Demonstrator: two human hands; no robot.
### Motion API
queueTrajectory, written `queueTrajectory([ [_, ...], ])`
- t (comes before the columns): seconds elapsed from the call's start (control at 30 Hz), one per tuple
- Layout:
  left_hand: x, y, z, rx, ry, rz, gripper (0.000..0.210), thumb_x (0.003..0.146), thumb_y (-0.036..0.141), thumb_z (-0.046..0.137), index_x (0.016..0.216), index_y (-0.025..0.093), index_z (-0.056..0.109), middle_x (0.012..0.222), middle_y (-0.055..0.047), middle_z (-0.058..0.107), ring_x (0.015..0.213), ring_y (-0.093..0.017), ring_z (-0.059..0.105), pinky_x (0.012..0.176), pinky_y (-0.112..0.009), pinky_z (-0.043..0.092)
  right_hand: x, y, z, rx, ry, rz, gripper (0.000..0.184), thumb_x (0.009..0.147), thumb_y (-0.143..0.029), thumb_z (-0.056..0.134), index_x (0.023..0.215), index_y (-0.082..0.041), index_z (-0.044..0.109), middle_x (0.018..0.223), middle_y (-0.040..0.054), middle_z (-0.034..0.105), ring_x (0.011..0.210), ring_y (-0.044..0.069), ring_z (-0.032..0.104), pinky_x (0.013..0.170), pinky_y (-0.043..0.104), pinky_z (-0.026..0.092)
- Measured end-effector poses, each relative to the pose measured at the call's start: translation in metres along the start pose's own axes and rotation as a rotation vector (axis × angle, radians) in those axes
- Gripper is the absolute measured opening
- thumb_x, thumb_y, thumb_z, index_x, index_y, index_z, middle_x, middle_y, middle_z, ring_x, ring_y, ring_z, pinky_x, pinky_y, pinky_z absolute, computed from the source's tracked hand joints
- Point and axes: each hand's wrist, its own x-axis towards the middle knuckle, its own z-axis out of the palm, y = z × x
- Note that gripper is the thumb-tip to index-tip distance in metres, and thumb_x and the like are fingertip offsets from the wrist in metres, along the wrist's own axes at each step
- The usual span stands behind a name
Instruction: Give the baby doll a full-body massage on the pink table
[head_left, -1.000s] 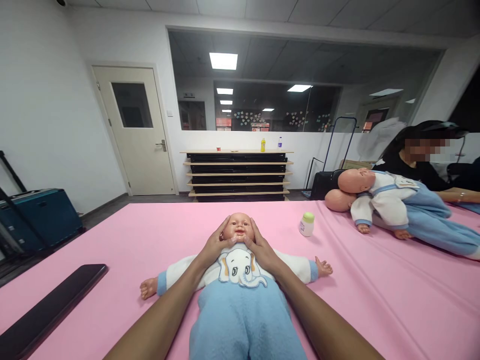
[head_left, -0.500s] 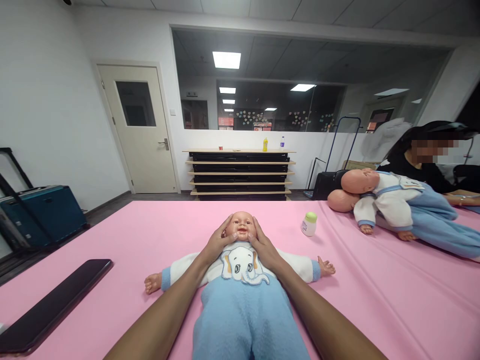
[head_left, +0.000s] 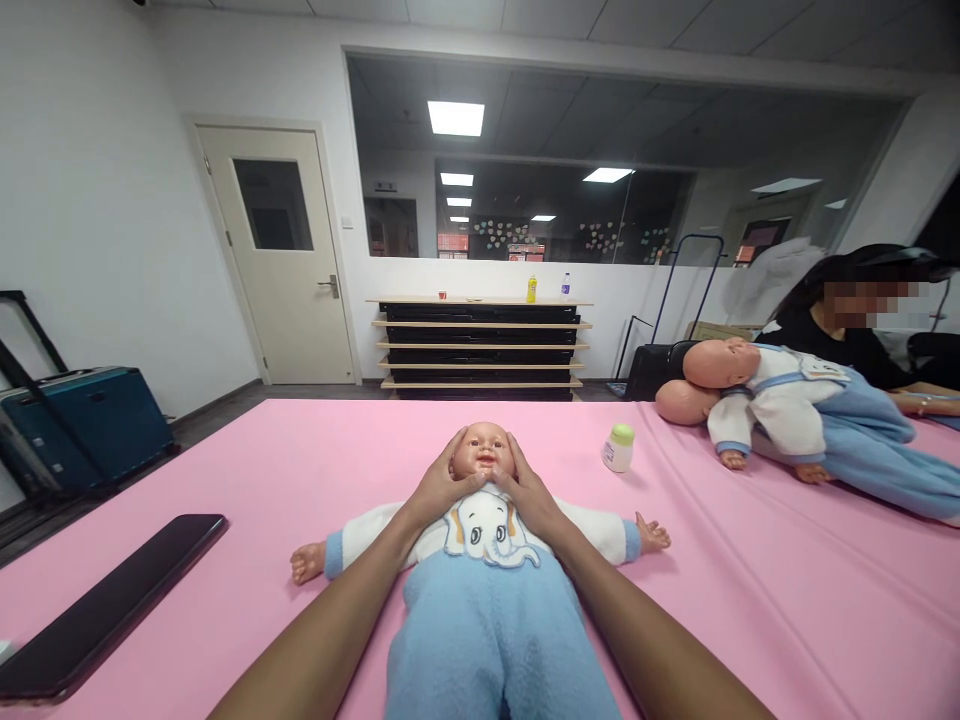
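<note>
Three dolls lie on one pink-covered bench (head_left: 300,450), and two bare hands are at work on just one of them. That one, the middle doll (head_left: 495,610), is on its back in front of the person, head at the far end, its two arms spread out to the sides. One elephant patch (head_left: 491,530) sits on its white top, above blue trousers.

The left hand (head_left: 441,488) and the right hand (head_left: 531,495) cup the head (head_left: 484,450) from either side, fingers along the cheeks, the two thumbs close together at the chin. Each grip is rounded against the head, so the pair holds it between them.

One small bottle (head_left: 619,452) with a green cap stands beyond the doll's outstretched arm on the right. One black phone (head_left: 112,610) lies well off to the left. Over on the right the other two dolls are piled up: an upper doll (head_left: 795,370) across a lower doll (head_left: 684,402), whose bald head pokes out. Beside them sits one other person (head_left: 855,350) in black. Farther back, two drink bottles, one yellow bottle (head_left: 532,290) and one clear bottle (head_left: 565,285), stand on a stack of boards (head_left: 484,345).
</note>
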Motion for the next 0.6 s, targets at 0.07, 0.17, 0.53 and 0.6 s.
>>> queueTrajectory([
  [0.07,-0.0021,0.0023,0.0025,0.009,0.002,-0.009,0.1,0.068,0.037,0.08,0.15,0.025,0.024,0.144,-0.009,0.046,0.127,-0.03,0.049,0.106,-0.04,0.042,0.0001,-0.0005,0.0011,0.012,0.0,-0.01,0.087,0.083,-0.055,0.06,0.152,-0.032,0.011,0.155,0.0012,0.024,0.142,0.023,0.026,0.117,0.045,0.021],
  [0.17,-0.0037,0.0055,0.0029,-0.026,-0.031,-0.02,0.096,0.071,0.038,0.077,0.15,0.025,0.024,0.145,-0.009,0.045,0.126,-0.03,0.05,0.104,-0.041,0.043,0.0005,0.0,0.002,0.033,-0.014,-0.017,0.087,0.084,-0.055,0.06,0.152,-0.031,0.011,0.156,0.0008,0.02,0.143,0.022,0.023,0.118,0.043,0.02],
  [0.53,-0.0008,0.0048,0.0004,-0.018,-0.024,-0.028,0.1,0.067,0.038,0.079,0.15,0.024,0.026,0.148,-0.011,0.04,0.124,-0.032,0.051,0.102,-0.043,0.045,-0.0003,0.0004,0.0004,0.029,-0.013,-0.022,0.091,0.082,-0.048,0.064,0.153,-0.03,0.01,0.154,0.001,0.025,0.141,0.025,0.026,0.117,0.044,0.022],
  [0.6,-0.0004,0.005,-0.0003,-0.062,-0.014,-0.031,0.095,0.068,0.039,0.077,0.148,0.023,0.031,0.148,-0.01,0.04,0.126,-0.032,0.049,0.103,-0.043,0.043,0.0006,0.0011,-0.0007,0.021,-0.016,-0.011,0.081,0.086,-0.044,0.057,0.152,-0.03,0.013,0.155,-0.0007,0.024,0.142,0.023,0.024,0.118,0.042,0.02],
])
